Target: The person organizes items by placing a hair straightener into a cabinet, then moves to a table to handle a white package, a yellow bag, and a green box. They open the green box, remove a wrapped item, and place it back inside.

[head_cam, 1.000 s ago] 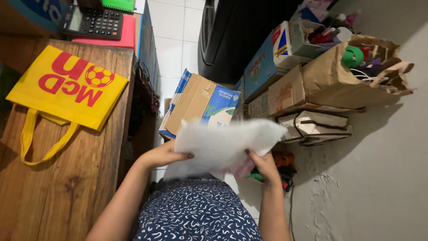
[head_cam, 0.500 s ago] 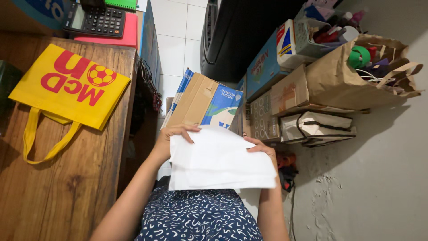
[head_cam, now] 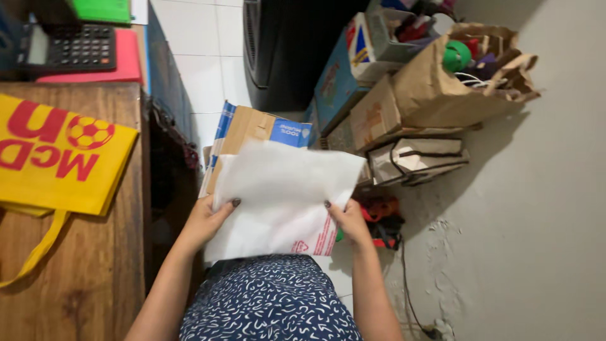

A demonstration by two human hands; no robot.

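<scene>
I hold a flat white bag (head_cam: 284, 196) with a little red print near its lower right corner, spread out above my lap. My left hand (head_cam: 208, 221) grips its left edge, thumb on top. My right hand (head_cam: 347, 221) pinches its right edge, thumb on top. Below the bag lies my dark blue patterned clothing (head_cam: 271, 303). Behind the bag stands a brown cardboard box (head_cam: 252, 129) with blue trim, partly hidden by the bag.
A wooden table (head_cam: 82, 278) on the left carries a yellow tote bag (head_cam: 57, 158), a black calculator (head_cam: 69, 47) and a pink pad (head_cam: 123, 63). On the right, a brown paper bag (head_cam: 442, 88), boxes and folded bags are stacked along a grey wall (head_cam: 536, 221). White floor tiles (head_cam: 202, 63) lie ahead.
The white bag was crumpled and blurred between my hands a second ago; now it is spread flat and held by both side edges. The view has shifted slightly.
</scene>
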